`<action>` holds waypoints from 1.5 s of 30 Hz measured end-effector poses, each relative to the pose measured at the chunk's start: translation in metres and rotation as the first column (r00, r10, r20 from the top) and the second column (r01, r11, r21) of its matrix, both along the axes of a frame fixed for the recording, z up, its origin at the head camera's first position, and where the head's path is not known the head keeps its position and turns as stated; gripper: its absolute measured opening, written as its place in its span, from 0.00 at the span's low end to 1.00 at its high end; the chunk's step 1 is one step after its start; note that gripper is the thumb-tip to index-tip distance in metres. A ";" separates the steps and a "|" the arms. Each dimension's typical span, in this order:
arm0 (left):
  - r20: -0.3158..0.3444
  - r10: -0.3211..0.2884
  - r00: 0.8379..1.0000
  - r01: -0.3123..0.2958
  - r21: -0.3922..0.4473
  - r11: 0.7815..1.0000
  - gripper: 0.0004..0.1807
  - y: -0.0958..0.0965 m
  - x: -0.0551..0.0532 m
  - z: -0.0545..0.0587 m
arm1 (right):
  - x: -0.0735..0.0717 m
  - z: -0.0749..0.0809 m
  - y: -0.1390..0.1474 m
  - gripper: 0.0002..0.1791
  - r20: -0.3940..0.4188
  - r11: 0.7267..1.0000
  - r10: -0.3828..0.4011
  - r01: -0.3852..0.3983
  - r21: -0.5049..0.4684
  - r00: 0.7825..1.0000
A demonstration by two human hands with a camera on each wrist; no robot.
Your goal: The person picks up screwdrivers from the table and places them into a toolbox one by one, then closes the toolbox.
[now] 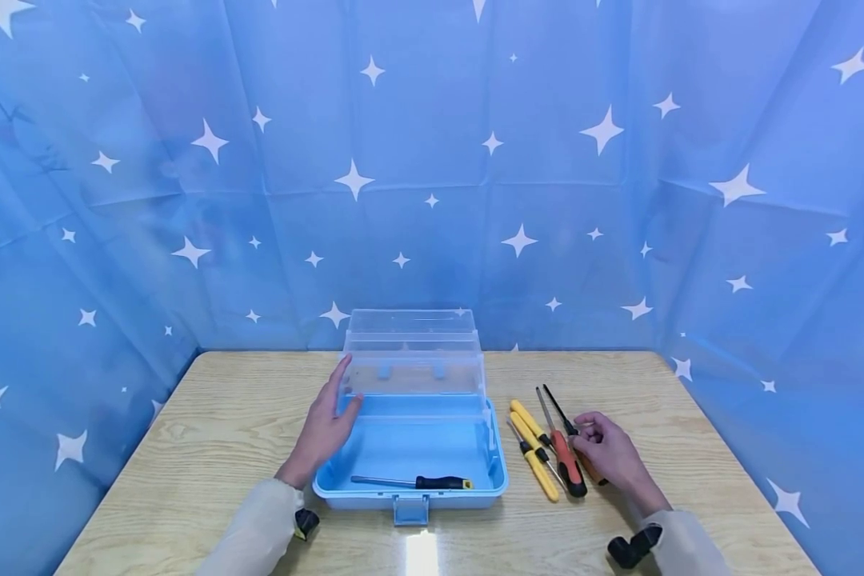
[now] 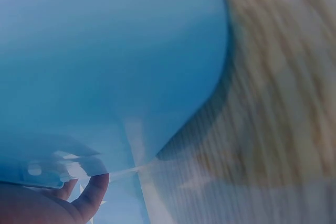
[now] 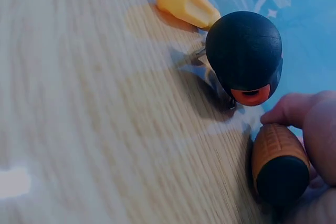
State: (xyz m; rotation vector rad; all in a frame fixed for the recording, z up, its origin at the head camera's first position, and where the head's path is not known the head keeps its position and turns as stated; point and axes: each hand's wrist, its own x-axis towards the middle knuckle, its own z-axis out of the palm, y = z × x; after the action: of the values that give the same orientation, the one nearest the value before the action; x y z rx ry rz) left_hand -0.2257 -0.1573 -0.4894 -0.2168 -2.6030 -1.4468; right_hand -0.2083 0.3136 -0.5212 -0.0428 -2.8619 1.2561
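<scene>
A light-blue toolbox (image 1: 374, 502) stands with its clear lid (image 1: 414, 346) raised. Inside, near the front wall, lies a screwdriver (image 1: 439, 482) with a black and yellow handle. My left hand (image 1: 324, 432) is at the box's left side, thumb spread and fingers extended by the lid; the left wrist view shows its fingers (image 2: 94, 195) at the clear plastic. To the right of the box, my right hand (image 1: 612, 454) pinches an orange-and-black-handled screwdriver (image 3: 281, 148) lying on the table. A red-and-black screwdriver (image 1: 566, 462) lies just left of it.
Several yellow-handled screwdrivers (image 1: 540, 478) lie on the wooden table (image 1: 245, 424) between the toolbox and the red-and-black screwdriver. Blue star-patterned cloth (image 1: 432, 160) hangs behind the table and along both sides.
</scene>
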 end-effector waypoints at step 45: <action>0.042 0.015 0.999 -0.015 0.004 1.000 0.36 0.002 0.002 0.002 | -0.005 0.019 0.013 0.19 0.123 0.979 -0.009 0.033 -0.200 0.992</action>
State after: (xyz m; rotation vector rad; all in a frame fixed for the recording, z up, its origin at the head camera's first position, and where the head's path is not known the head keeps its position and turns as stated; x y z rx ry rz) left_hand -0.2232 -0.1551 -0.4877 -0.1675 -2.6283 -1.4672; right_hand -0.2130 0.3264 -0.5024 -0.1569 -2.8097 1.5876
